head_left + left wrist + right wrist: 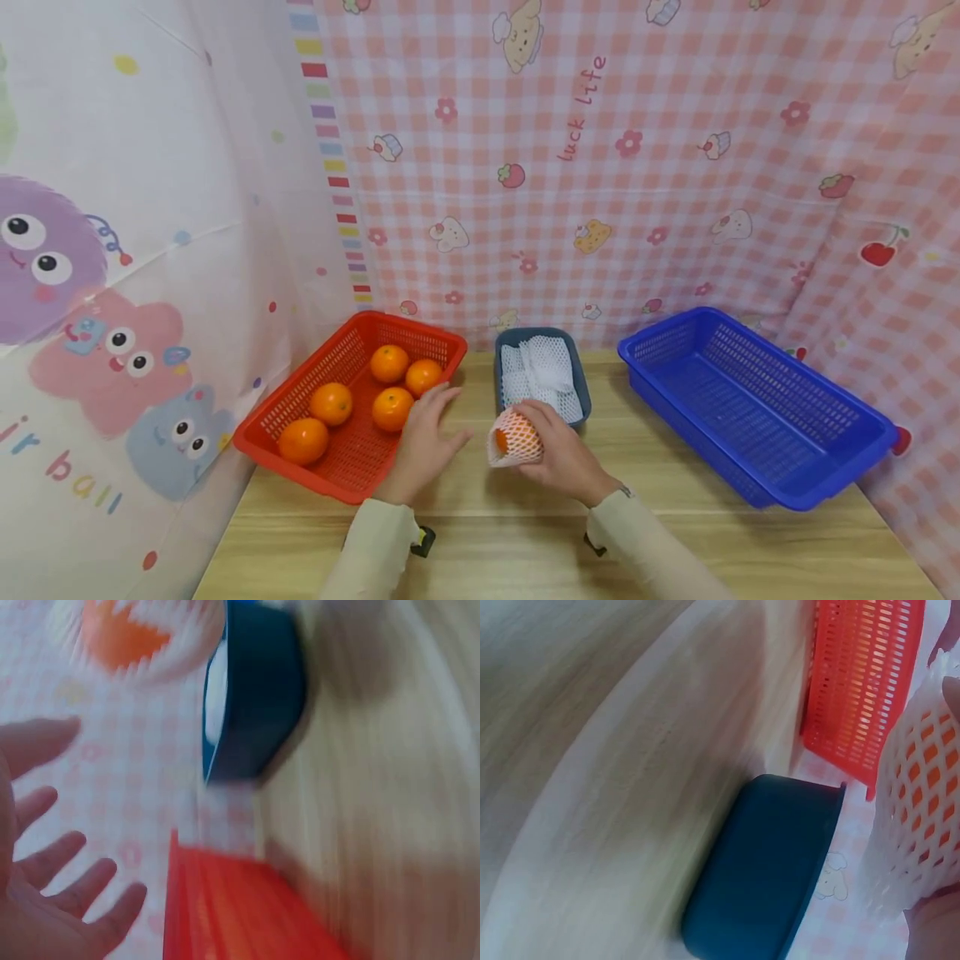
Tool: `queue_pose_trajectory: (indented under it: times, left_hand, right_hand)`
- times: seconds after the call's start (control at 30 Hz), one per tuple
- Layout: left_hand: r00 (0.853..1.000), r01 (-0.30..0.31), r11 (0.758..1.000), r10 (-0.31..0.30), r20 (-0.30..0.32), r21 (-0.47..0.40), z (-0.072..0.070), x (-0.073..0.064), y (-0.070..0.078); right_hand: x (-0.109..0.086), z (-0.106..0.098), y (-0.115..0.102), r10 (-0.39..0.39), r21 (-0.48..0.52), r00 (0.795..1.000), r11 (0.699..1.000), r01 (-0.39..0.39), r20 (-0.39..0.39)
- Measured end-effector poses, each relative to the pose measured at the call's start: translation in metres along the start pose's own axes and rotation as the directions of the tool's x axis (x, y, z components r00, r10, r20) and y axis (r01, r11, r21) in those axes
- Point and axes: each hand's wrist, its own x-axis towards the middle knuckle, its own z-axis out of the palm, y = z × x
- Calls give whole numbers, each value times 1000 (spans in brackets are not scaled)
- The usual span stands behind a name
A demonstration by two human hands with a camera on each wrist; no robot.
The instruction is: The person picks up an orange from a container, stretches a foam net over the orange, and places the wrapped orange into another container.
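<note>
"luck life" on pink checked cloth, "ir ball" on white cloth

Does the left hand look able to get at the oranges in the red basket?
Likely yes: the left hand is empty beside the nearest orange, and nothing covers the red basket.

Before you hangs a pink-and-white checked cloth, printed with flowers, cupcakes and the lettering "luck life"; a multicoloured band runs down its left side. To your left, a white cloth shows a purple figure, a pink star and a blue figure. Below you lies a wood-grained counter.
</note>
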Motion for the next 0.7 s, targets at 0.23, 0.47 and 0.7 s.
queue_pose_trajectory:
  times: [0.23, 0.47, 0.7]
  left_hand:
    - [977, 197, 978, -201, 69, 62, -33, 3, -33]
    - [935, 264, 961, -276, 224, 82, -39, -3, -48]
    - [927, 267, 959, -282, 248, 92, -40, -6, -53]
  right_hand:
    - [-7, -2, 4, 34, -4, 999, 999, -34, 11]
    - [-11, -3, 9, 56, 10, 998, 998, -56, -1]
    - [-15, -6, 19, 78, 21, 997, 997, -78, -16]
